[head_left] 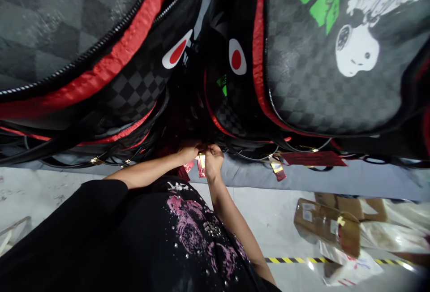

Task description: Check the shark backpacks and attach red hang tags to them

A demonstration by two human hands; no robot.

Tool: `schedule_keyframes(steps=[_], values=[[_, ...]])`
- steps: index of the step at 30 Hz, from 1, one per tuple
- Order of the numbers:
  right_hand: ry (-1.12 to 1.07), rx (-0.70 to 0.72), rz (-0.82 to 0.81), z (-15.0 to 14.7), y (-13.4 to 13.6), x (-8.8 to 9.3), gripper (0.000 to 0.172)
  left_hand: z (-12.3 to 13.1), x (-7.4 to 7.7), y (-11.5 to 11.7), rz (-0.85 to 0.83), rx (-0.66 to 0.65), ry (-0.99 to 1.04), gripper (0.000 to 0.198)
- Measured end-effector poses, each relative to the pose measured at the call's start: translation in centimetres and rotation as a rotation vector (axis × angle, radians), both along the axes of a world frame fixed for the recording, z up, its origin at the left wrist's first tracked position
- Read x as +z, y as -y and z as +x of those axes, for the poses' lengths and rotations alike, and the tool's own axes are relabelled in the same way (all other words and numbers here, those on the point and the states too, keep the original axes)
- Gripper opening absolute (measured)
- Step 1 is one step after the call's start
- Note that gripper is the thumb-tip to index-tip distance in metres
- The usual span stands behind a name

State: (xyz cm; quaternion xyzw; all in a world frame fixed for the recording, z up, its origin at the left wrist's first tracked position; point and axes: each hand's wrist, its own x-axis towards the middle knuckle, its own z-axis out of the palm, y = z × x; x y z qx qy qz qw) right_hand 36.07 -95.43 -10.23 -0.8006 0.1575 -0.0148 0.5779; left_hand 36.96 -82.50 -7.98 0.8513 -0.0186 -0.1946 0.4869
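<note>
My left hand (189, 152) and my right hand (214, 160) are close together in the dark gap between large black checked bags. Both hands are closed with pinched fingertips. A red hang tag with a yellow patch (201, 165) dangles between them, its top end at my right fingers. What my left fingertips pinch is lost in shadow. Another red tag (188, 166) hangs just below my left hand. To the left is a checked bag with red zipper trim (134, 86); to the right stands a bag with a white dog print (358, 52).
A grey padded surface (242, 171) runs under the bags. Another tag (278, 170) hangs off its front at right. Cardboard boxes (327, 225) and plastic bags (349, 263) lie on the white floor near yellow-black tape (285, 260).
</note>
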Motion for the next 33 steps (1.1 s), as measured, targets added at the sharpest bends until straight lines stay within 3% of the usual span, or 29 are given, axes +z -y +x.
schedule_keyframes(steps=[12,33], values=[[-0.009,-0.027,0.022,0.1,-0.4,0.1,0.022,0.1,0.2,-0.3,0.041,-0.006,0.028,0.021],[0.014,-0.075,-0.026,-0.1,0.1,-0.2,0.022,-0.2,-1.1,0.9,0.022,0.010,0.083,0.022]])
